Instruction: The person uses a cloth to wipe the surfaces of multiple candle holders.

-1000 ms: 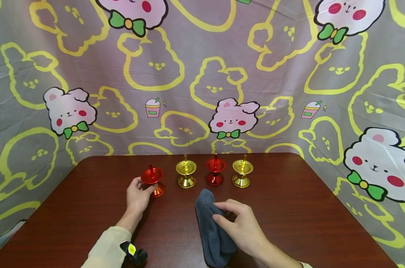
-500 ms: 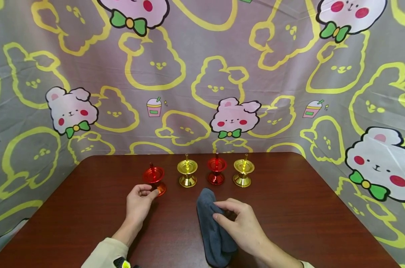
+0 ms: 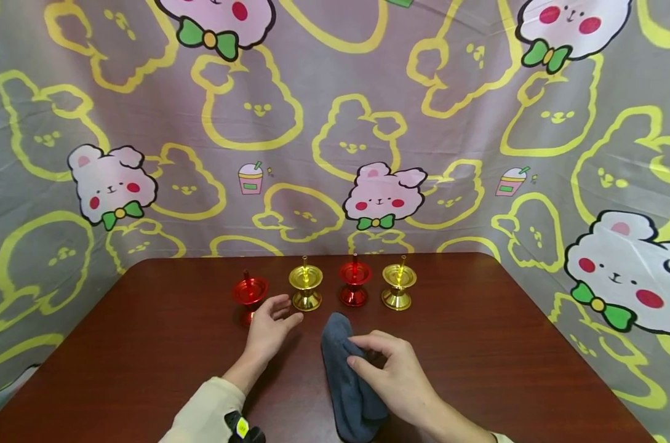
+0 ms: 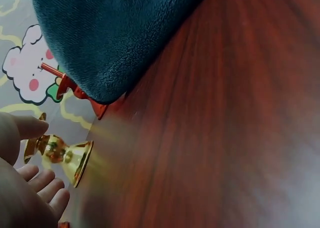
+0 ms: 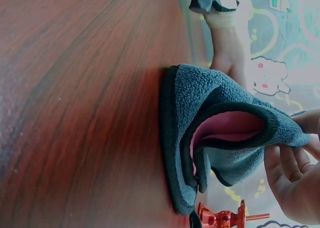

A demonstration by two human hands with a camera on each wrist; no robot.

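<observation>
**Left hand loose beside the candle stands, right hand pinching the cloth**

Furthest left in the row stood a red stand (image 3: pixel 249 293), upright near the far edge of the wooden table (image 3: pixel 506 344). Just right of it and a little nearer the person, the left hand (image 3: pixel 271 329) hovered low over the wood, cream sleeve (image 3: pixel 202 413) running back toward the bottom edge, a small black device (image 3: pixel 245 429) strapped at the wrist. Its fingers were spread and relaxed, gripping nothing, the tips pointing at the first gold stand (image 3: pixel 305 287); the left wrist view put that stand (image 4: pixel 60 154) right beside the loose fingers (image 4: pixel 44 183), whether touching or just short of it could not be told.

Next along came a second red stand (image 3: pixel 354 283), upright, then a second gold stand (image 3: pixel 398 287), all four in one line before the rabbit-print backdrop (image 3: pixel 335 123).

In front of that row, the dark grey cloth (image 3: pixel 350 381) lay lengthwise on the table, its far end lifted. The right hand (image 3: pixel 395 378) came in from the lower right, wrist low, fingers curled over and thumb under, pinching the cloth's upper fold. From the right wrist camera the cloth (image 5: pixel 210 133) bunched into an open loop, a pink inner face showing, with the fingers (image 5: pixel 295 170) clamped on its edge.
</observation>
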